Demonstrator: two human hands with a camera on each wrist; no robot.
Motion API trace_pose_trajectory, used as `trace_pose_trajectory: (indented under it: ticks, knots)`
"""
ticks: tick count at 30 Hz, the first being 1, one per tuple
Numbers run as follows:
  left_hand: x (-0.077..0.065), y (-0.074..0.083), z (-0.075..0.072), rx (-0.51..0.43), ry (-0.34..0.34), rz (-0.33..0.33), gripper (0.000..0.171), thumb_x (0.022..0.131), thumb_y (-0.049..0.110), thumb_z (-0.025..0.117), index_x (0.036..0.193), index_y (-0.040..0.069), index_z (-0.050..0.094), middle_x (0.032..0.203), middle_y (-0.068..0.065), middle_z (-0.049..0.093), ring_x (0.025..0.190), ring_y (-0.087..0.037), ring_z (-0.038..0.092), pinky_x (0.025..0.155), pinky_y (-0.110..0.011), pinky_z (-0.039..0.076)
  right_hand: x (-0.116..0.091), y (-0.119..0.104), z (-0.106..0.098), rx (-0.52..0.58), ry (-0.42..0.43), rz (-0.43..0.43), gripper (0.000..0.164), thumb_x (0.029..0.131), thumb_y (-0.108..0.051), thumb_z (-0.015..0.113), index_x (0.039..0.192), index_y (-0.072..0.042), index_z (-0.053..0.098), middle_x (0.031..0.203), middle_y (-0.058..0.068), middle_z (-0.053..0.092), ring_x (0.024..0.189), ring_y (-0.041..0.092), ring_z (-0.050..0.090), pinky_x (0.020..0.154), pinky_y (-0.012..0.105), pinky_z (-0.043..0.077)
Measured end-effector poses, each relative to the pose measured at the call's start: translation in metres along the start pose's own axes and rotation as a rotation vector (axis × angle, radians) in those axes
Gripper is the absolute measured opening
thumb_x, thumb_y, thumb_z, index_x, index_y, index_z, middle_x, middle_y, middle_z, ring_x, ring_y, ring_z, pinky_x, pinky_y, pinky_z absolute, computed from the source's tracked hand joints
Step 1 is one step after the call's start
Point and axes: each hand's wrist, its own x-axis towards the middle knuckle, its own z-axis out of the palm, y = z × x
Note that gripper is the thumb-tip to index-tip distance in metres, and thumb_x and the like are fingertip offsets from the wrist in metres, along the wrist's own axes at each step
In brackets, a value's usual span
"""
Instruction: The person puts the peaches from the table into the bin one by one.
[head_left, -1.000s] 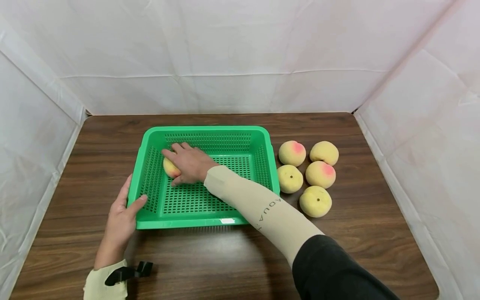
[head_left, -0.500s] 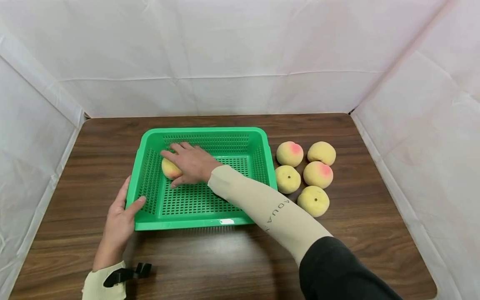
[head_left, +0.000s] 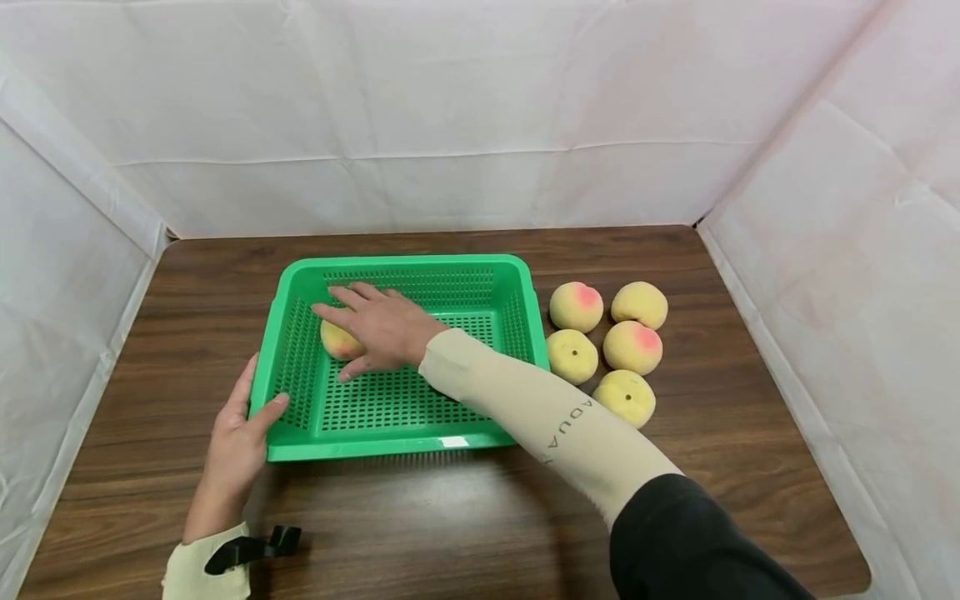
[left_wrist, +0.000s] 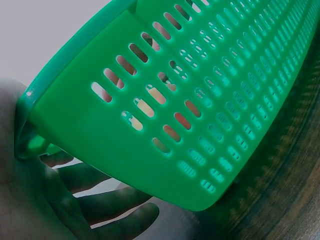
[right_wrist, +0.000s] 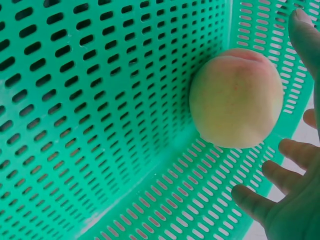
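Observation:
A green perforated plastic basket stands on the table. My left hand grips its near left corner, thumb over the rim and fingers along the outside; the left wrist view shows those fingers against the basket wall. Inside, a yellow peach with a pink blush rests at the left end, partly hidden in the head view by my right hand. From the right wrist, the peach sits on the slotted floor near the wall, while the spread fingers of my right hand stand apart from it.
Several more peaches lie grouped on the brown wooden table, right of the basket. One peach is close by its right wall. White sheeting encloses the back and both sides. A black strap is around the left wrist.
The right hand's fingers have spread and eased slightly away from the peach, which stays at the basket's left end. The left hand keeps its grip on the corner. The head view has shifted slightly.

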Motion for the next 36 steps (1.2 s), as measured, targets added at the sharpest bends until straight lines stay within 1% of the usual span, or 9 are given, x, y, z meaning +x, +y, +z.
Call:
trace_pose_trajectory:
  ticks: [7,12,17,22,24,27,29,32,36]
  knots:
    - [0.000,0.000,0.000,-0.008,0.006,0.006,0.061,0.102,0.022,0.049,0.153,0.032,0.016,0.155,-0.014,0.021,0.132,-0.022,0.029,0.085,-0.007,0.035,-0.008,-0.001,-0.007,-0.041,-0.023,-0.008,0.096,0.079,-0.081,0.040,0.152,-0.038,-0.003,0.159,-0.005,-0.007,0.143,0.020,-0.003,0.113,0.049,0.019]
    - [0.000,0.000,0.000,0.000,0.016,-0.002,0.061,0.102,0.023,0.049,0.153,0.032,0.016,0.155,-0.013,0.021,0.133,-0.021,0.028,0.085,-0.007,0.034,-0.021,-0.003,-0.016,-0.095,-0.026,-0.024,0.090,0.082,-0.080,0.035,0.152,-0.039,-0.003,0.159,-0.005,-0.009,0.143,0.023,-0.006,0.112,0.051,0.019]
    - [0.000,0.002,0.000,0.027,0.020,-0.039,0.061,0.102,0.026,0.048,0.152,0.036,0.014,0.157,-0.009,0.018,0.135,-0.022,0.024,0.085,-0.007,0.033,-0.032,-0.002,-0.020,-0.121,-0.007,-0.046,0.087,0.083,-0.080,0.034,0.152,-0.040,-0.001,0.159,-0.005,-0.010,0.142,0.023,-0.009,0.112,0.053,0.018]
    - [0.001,0.002,-0.001,0.045,0.014,-0.039,0.061,0.103,0.025,0.047,0.152,0.036,0.012,0.157,-0.009,0.017,0.134,-0.024,0.026,0.084,-0.008,0.035,-0.045,-0.002,-0.023,-0.138,0.002,-0.069,0.087,0.083,-0.080,0.035,0.152,-0.041,0.000,0.160,-0.005,-0.008,0.142,0.024,-0.009,0.112,0.054,0.014]
    - [0.001,0.002,-0.001,0.051,0.013,-0.048,0.061,0.103,0.026,0.046,0.152,0.037,0.012,0.157,-0.008,0.017,0.134,-0.024,0.025,0.089,-0.012,0.034,-0.050,-0.002,-0.024,-0.150,0.011,-0.082,0.087,0.083,-0.080,0.035,0.153,-0.040,0.002,0.160,-0.004,-0.007,0.143,0.024,-0.007,0.112,0.055,0.015]
    - [0.001,0.004,-0.001,0.052,0.014,-0.060,0.061,0.103,0.028,0.046,0.152,0.038,0.010,0.158,-0.007,0.016,0.135,-0.022,0.023,0.101,-0.027,0.030,-0.060,-0.002,-0.026,-0.165,0.023,-0.100,0.086,0.085,-0.079,0.034,0.153,-0.038,0.003,0.160,-0.004,-0.005,0.143,0.024,-0.005,0.111,0.055,0.017]
    - [0.001,0.004,-0.001,0.045,0.014,-0.062,0.061,0.103,0.028,0.046,0.152,0.038,0.010,0.158,-0.007,0.015,0.136,-0.021,0.021,0.105,-0.035,0.027,-0.066,-0.002,-0.027,-0.173,0.032,-0.113,0.085,0.086,-0.077,0.034,0.154,-0.036,0.004,0.160,-0.003,-0.004,0.143,0.024,-0.005,0.111,0.056,0.018]
    - [0.001,0.003,-0.001,0.028,0.020,-0.050,0.062,0.103,0.026,0.047,0.152,0.036,0.012,0.158,-0.007,0.015,0.136,-0.020,0.020,0.103,-0.023,0.028,-0.075,-0.002,-0.027,-0.170,0.041,-0.128,0.084,0.087,-0.076,0.035,0.154,-0.034,0.005,0.160,-0.002,-0.002,0.143,0.025,-0.006,0.111,0.056,0.018]
    - [0.001,0.001,-0.001,0.017,0.023,-0.022,0.062,0.102,0.023,0.049,0.153,0.034,0.015,0.157,-0.009,0.017,0.136,-0.019,0.021,0.088,-0.005,0.031,-0.087,-0.001,-0.027,-0.155,0.045,-0.142,0.084,0.087,-0.076,0.036,0.154,-0.035,0.006,0.160,-0.003,0.000,0.143,0.024,-0.007,0.111,0.055,0.016]
